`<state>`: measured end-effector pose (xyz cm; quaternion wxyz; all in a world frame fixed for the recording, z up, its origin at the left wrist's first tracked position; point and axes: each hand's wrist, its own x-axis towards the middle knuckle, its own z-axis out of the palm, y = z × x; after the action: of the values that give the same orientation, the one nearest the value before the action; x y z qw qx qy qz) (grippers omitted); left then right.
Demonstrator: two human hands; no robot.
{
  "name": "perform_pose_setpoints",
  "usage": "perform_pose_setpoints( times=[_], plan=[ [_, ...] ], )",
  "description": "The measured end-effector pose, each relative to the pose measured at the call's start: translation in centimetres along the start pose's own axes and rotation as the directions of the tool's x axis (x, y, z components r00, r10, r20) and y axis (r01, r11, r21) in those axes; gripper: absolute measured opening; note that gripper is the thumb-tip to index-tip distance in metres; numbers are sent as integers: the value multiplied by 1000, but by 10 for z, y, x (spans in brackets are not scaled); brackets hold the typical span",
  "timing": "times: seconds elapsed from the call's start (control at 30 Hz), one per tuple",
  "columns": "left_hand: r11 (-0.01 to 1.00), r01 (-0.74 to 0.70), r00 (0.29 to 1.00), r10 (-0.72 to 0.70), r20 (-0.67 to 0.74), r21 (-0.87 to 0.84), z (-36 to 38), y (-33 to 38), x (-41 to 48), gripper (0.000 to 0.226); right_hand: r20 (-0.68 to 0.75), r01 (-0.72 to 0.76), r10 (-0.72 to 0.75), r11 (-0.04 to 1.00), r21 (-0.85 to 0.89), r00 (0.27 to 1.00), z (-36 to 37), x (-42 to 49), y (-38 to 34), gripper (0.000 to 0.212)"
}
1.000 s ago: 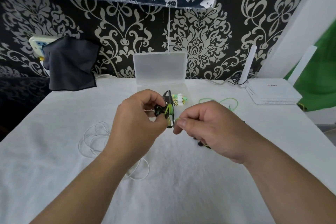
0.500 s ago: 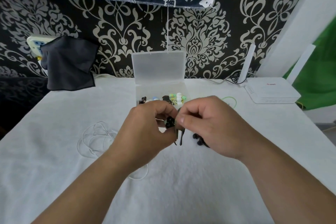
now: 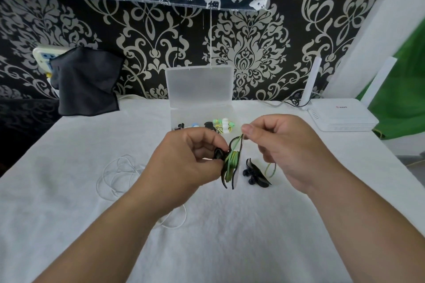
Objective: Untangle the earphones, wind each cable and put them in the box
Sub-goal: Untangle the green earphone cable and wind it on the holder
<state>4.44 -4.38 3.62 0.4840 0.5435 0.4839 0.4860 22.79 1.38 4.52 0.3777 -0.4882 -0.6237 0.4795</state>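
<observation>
My left hand (image 3: 190,156) pinches a black earpiece with ear hook, and green cable (image 3: 233,158) is wound in a small bundle around it. My right hand (image 3: 287,145) pinches the free end of that green cable just above the bundle. The second black earpiece (image 3: 254,173) of the pair lies on the white cloth below my right hand, with a green loop trailing from it. Behind my hands stands the clear plastic box (image 3: 200,85) with its lid up; several wound earphones (image 3: 218,125) lie inside. A loose white earphone cable (image 3: 119,172) lies on the cloth at left.
A white router (image 3: 340,117) with two antennas sits at the back right. A dark cloth (image 3: 86,82) hangs over a power strip at the back left. The white table cloth (image 3: 230,236) covers the table, and patterned wallpaper rises behind it.
My right hand has lifted up and to the right, drawing the green cable end away from the bundle. The bundle in my left hand now shows more green turns.
</observation>
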Motion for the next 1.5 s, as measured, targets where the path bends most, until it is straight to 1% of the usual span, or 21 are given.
perform_pose_setpoints(
  times=[0.03, 0.1, 0.23, 0.3, 0.37, 0.47, 0.57, 0.7, 0.8, 0.9, 0.93, 1.0, 1.1, 1.17, 1.27, 1.37, 1.43, 1.5],
  plan=[
    [999, -2, 1000, 2, -13, -35, 1, 0, 0, 23, 25, -39, 39, 999, 9, 999, 1, 0, 2, 23],
    [995, -15, 998, 9, -60, -98, 1, 1, 1, 24, 85, -91, 93, 995, -29, 992, 4, -1, 5, 26],
    [984, -34, 974, -7, -227, -176, 0, -1, 5, 21, 261, -144, 155, 988, -59, 953, 18, -7, 9, 40],
    [985, -40, 957, -10, -290, -169, -1, -2, 6, 21, 339, -123, 150, 987, -100, 929, 24, -11, 8, 38],
    [990, -42, 943, -4, -333, -131, -2, -2, 7, 20, 379, -102, 145, 986, -131, 914, 27, -13, 5, 35],
    [997, -34, 919, 3, -394, -70, -3, -2, 6, 25, 392, -101, 140, 988, -117, 909, 27, -14, 3, 33],
    [1000, -28, 905, 22, -424, -9, -5, -1, 7, 26, 405, -76, 116, 991, -114, 907, 28, -16, 0, 32],
    [991, -20, 893, 78, -443, 134, -10, 1, 8, 24, 316, -90, 113, 992, -84, 942, 26, -16, -3, 33],
    [947, -18, 894, 159, -418, 322, -8, -1, 7, 25, 310, -67, 89, 994, -82, 947, 25, -17, -7, 32],
    [822, -47, 910, 270, -315, 567, -3, -5, 3, 30, 329, 29, 8, 994, -108, 944, 25, -18, -11, 28],
    [790, -61, 920, 281, -272, 610, -2, -6, 2, 30, 315, 60, -20, 991, -119, 949, 23, -18, -12, 26],
    [770, -87, 944, 267, -195, 633, -1, -6, 1, 28, 263, 110, -69, 983, -147, 962, 17, -16, -14, 25],
    [787, -108, 966, 228, -123, 607, -1, -3, 0, 29, 155, 169, -137, 963, -210, 978, 6, -12, -16, 24],
    [816, -115, 978, 194, -80, 566, -1, -1, -1, 29, 80, 207, -192, 939, -275, 978, 3, -9, -15, 20],
    [882, -100, 987, 145, -63, 460, 2, 3, -2, 30, -15, 195, -207, 943, -269, 978, 1, -5, -11, 14],
    [949, -61, 993, 90, -78, 308, 1, 5, -2, 33, -34, 117, -123, 982, -151, 992, 0, -2, -2, 18],
    [979, -41, 997, 54, -60, 201, -1, 6, -1, 33, 10, 42, -41, 993, -112, 999, 2, 0, 2, 22],
    [996, -35, 998, 39, -49, 76, -1, 5, 0, 27, 93, -36, 47, 993, -115, 995, 5, -1, 5, 28]
  ],
)
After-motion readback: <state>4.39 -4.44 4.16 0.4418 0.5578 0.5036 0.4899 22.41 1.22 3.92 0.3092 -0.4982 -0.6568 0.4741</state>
